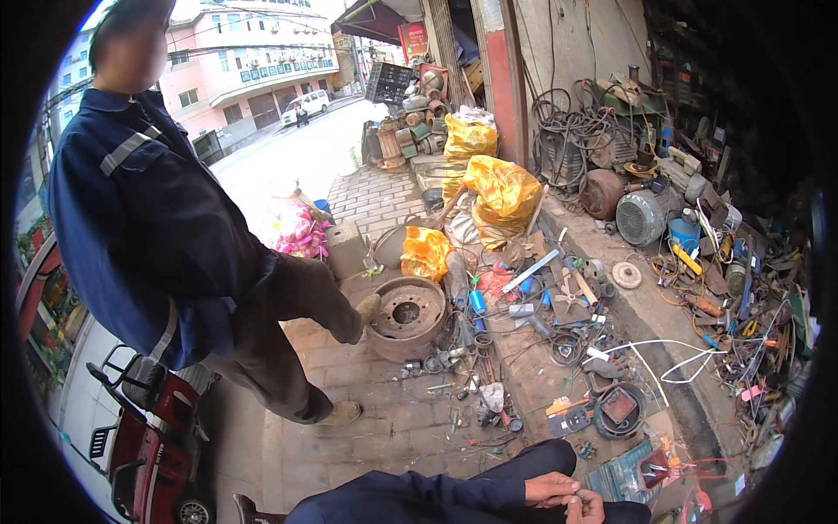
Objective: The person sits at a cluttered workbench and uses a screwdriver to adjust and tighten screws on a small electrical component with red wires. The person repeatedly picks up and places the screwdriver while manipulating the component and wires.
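Note:
My left hand [548, 489] reaches in from a dark blue sleeve [419, 496], its fingertips pinched together. Right beside it my right hand [587, 506] is closed too, thumb and fingers meeting close to the left fingertips. Whatever they pinch between them is too small to make out. Both hands are over my dark-trousered lap. Just beyond them lies a teal flat piece [615, 476] with a dark red tray-like part [653, 468] on it. A round dark pan [619, 410] holding a brownish square piece sits farther off, beside an orange-handled tool [566, 406].
A person in dark blue work clothes [148, 218] stands at the left, one foot on a rusty wheel rim [407, 316]. Yellow sacks [502, 196], a grey motor [642, 217] and heaps of cables and scrap line the right. A red vehicle [161, 454] is at the lower left.

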Demonstrator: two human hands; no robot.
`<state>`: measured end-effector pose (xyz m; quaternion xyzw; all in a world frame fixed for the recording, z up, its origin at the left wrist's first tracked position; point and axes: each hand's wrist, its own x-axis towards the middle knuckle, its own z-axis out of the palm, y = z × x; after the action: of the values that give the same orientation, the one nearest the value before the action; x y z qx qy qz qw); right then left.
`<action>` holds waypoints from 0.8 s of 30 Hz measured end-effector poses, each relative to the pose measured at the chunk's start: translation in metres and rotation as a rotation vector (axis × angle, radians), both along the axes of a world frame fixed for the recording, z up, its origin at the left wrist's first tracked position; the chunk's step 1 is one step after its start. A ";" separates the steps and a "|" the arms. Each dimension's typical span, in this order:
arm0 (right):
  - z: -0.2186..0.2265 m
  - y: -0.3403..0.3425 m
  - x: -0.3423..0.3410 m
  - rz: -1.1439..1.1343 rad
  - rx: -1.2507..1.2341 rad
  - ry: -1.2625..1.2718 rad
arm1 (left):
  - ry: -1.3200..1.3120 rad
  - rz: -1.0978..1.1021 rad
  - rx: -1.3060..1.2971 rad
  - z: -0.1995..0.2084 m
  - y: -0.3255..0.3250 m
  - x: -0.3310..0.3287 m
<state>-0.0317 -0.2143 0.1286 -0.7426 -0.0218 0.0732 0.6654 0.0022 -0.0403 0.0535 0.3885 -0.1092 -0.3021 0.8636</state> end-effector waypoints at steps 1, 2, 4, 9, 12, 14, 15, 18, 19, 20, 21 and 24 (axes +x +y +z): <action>-0.003 0.000 -0.003 -0.002 0.012 0.028 | -0.032 0.002 0.022 -0.002 -0.002 0.000; -0.005 0.001 -0.005 -0.005 0.027 0.055 | -0.029 -0.004 0.057 -0.005 -0.002 0.001; -0.008 0.000 -0.008 -0.009 0.047 0.081 | -0.030 -0.022 0.092 -0.012 -0.003 0.001; -0.007 0.002 -0.006 -0.010 0.044 0.034 | -0.055 -0.029 0.180 -0.015 -0.002 0.002; -0.001 0.008 -0.006 -0.070 0.015 -0.063 | -0.042 0.018 0.104 -0.003 0.006 -0.001; 0.006 0.015 -0.005 -0.116 -0.074 -0.197 | 0.062 -0.011 -0.008 0.007 0.011 -0.006; 0.011 0.018 -0.002 -0.139 -0.052 -0.110 | 0.063 -0.033 -0.006 0.011 0.016 -0.006; 0.026 0.013 -0.004 -0.063 0.056 -0.180 | 0.334 -0.032 -0.079 0.018 0.022 -0.012; 0.031 0.010 -0.006 -0.048 0.026 -0.174 | 0.230 -0.066 -0.149 0.020 0.023 -0.009; 0.036 0.005 -0.006 -0.040 -0.003 -0.262 | 0.199 -0.087 -0.143 0.020 0.026 -0.004; 0.042 -0.001 -0.012 -0.073 0.074 -0.272 | 0.155 -0.095 -0.171 0.021 0.028 0.000; 0.057 -0.032 -0.027 -0.262 0.089 -0.258 | 0.096 -0.019 -0.182 0.025 0.034 0.035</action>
<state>-0.0590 -0.2461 0.1851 -0.7120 -0.0132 -0.1108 0.6933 0.0375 -0.0061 0.0788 0.2925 -0.0981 -0.3172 0.8968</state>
